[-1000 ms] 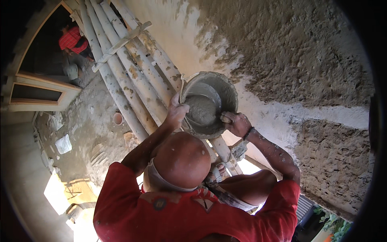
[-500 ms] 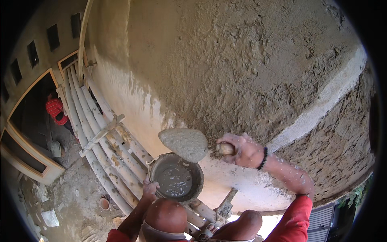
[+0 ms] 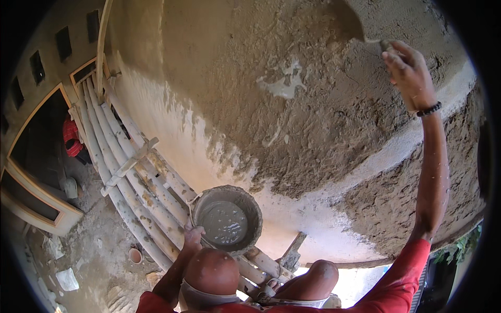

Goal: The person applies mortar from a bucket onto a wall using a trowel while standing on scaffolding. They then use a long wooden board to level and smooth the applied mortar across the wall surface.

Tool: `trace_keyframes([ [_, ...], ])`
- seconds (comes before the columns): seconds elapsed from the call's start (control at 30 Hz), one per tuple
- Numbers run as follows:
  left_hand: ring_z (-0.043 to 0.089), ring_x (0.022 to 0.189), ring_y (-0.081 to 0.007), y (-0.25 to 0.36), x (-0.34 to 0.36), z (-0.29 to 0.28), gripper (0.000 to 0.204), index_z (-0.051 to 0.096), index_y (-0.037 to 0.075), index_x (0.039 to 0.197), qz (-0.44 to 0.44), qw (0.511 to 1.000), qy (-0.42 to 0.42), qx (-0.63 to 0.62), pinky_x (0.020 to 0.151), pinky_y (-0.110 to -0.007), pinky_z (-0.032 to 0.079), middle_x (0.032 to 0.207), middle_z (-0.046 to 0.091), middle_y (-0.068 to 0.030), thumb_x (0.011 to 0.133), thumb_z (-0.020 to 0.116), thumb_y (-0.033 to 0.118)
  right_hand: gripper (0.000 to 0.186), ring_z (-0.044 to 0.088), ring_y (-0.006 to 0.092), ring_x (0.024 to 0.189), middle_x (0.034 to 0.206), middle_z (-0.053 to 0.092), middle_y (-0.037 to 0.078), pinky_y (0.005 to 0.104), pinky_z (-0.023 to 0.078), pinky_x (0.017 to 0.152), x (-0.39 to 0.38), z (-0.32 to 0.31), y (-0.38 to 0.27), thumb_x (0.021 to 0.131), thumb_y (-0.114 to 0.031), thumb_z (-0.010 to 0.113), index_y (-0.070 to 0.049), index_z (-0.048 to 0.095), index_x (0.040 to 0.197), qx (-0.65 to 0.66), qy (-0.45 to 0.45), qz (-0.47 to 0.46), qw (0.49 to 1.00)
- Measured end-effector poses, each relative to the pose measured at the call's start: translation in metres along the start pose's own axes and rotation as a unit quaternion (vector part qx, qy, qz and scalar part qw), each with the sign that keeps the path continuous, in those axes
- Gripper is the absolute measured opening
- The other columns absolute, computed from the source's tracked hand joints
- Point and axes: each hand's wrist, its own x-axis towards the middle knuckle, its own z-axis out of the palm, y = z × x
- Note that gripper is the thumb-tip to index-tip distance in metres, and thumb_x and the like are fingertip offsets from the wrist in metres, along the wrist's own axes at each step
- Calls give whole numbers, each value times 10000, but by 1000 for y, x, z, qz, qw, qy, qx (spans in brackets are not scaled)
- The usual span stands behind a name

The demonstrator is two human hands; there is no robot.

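Trowel [image 3: 348, 22] is at the top of my feed, its dark blade over the upper wall [image 3: 323, 151]; I cannot tell whether it touches. The right hand [image 3: 415, 78] has its fingers wrapped closely around the handle. The left hand [image 3: 193, 236] is at the edge of the bucket [image 3: 254, 208]; with its fingers partly hidden, I cannot tell how tightly it is closed.

I judge the coating partway along: rough grey material covers much of the wall, with a wet, shiny splash [image 3: 286, 82] on it, while a pale diagonal band [image 3: 404, 136] and the pale lower stretch remain uncoated. Wet grey mix [image 3: 223, 221] remains in the bucket. I can read no brand, label or writing.
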Motion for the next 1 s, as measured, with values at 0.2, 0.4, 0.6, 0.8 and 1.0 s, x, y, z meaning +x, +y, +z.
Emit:
trace_keyframes([
  [0.2, 501, 705, -92, -28, 16, -11, 582, 542, 10, 1168, 24, 999, -40, 7, 597, -204, 407, 919, 609, -26, 603, 436, -78, 393, 479, 75, 528, 776, 596, 50, 185, 444, 447, -26, -12, 6, 854, -189, 629, 13, 547, 1181, -1, -26, -7, 1000],
  [0.4, 537, 792, -122, -37, 20, -10, 640, 525, 3, 1204, -20, 999, -35, -8, 669, -215, 438, 962, 611, -36, 583, 410, -104, 248, 635, 227, 705, 820, 636, 115, 316, 563, 629, -148, 121, 8, 801, -65, 655, -28, 592, 1039, 40, -395, -38, 917],
  [0.6, 536, 771, -104, -25, 9, 9, 614, 525, -2, 1202, 29, 999, -40, -4, 642, -220, 434, 953, 613, -30, 606, 407, -90, 250, 570, 281, 969, 975, 529, 129, 425, 521, 718, -282, 249, 28, 830, -178, 488, -148, 539, 1073, -283, -451, -198, 823],
  [0.8, 521, 736, -84, -22, 7, 3, 507, 542, -18, 1122, 72, 989, -125, -22, 616, -205, 419, 892, 601, -22, 634, 419, -79, 236, 603, 304, 888, 916, 597, 135, 409, 528, 654, -346, 309, 36, 823, -163, 476, -106, 568, 1033, -218, -496, -206, 815],
  [1.0, 514, 738, -87, -19, 6, 15, 557, 527, -13, 1163, 36, 989, -130, -53, 644, -209, 434, 910, 595, -17, 625, 412, -100, 347, 618, 373, 907, 956, 618, 195, 453, 509, 793, -376, 333, 43, 810, -173, 530, -124, 547, 1153, -55, -614, -100, 781],
])
